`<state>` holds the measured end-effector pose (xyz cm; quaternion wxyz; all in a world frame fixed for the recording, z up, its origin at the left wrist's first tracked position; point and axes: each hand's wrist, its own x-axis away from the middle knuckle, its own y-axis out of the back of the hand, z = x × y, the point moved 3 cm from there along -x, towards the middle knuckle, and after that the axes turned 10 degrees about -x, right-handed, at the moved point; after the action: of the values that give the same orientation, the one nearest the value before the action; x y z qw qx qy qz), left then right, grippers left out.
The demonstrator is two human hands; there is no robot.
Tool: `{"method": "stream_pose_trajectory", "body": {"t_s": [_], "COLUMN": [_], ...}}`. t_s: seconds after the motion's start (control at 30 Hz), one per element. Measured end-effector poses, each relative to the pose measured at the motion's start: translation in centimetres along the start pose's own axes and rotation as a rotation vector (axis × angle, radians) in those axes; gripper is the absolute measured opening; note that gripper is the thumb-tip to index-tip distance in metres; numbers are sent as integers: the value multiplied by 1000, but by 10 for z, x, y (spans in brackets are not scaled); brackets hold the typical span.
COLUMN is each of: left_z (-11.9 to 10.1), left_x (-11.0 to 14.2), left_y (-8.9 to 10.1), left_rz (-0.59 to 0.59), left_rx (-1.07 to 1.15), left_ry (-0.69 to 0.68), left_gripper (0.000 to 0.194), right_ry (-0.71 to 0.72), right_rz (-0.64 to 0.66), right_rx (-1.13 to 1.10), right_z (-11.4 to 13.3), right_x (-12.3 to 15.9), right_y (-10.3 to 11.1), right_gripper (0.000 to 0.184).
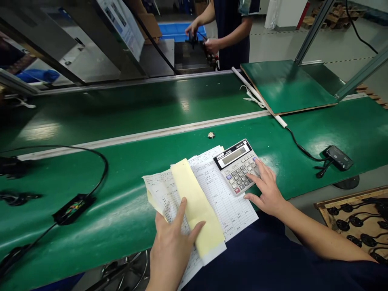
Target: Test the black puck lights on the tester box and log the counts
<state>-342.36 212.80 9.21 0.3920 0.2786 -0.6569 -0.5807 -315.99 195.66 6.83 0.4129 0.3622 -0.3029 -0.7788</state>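
Observation:
Printed paper forms point(239, 212) lie in a loose stack at the near edge of the green bench, with a folded yellow sheet point(198, 202) across them. My left hand point(174, 238) rests on the yellow sheet and the forms, thumb and index finger spread apart. A grey calculator point(241, 167) sits on the upper right of the forms, its display showing digits too small to read surely. Over its keys is my right hand point(266, 190), fingers apart, with fingertips at the buttons. It holds nothing.
A black adapter point(338, 157) with a cable lies at right, an opened black case point(74, 208) with wires at left. A small pale piece point(211, 135) lies behind the calculator. A raised green board point(291, 87) stands at back right. Across the bench a person point(232, 36) handles a dark part.

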Motion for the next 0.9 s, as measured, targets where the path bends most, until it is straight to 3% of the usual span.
{"method": "stream_pose_trajectory", "body": {"t_s": [0.37,0.9], "left_z": [12,20], "left_x": [3,3], "left_y": [-13,-6], "left_rz": [-2,31], "left_rx": [126,194], "left_ry": [16,2], "left_gripper": [77,80], "right_ry": [9,-14], "right_rz": [-128,-147], "right_rx": [-52,-39], "right_z": [-10,-14], "right_x": [5,1], "right_y": [-6,-7], "right_gripper": [59,57]}}
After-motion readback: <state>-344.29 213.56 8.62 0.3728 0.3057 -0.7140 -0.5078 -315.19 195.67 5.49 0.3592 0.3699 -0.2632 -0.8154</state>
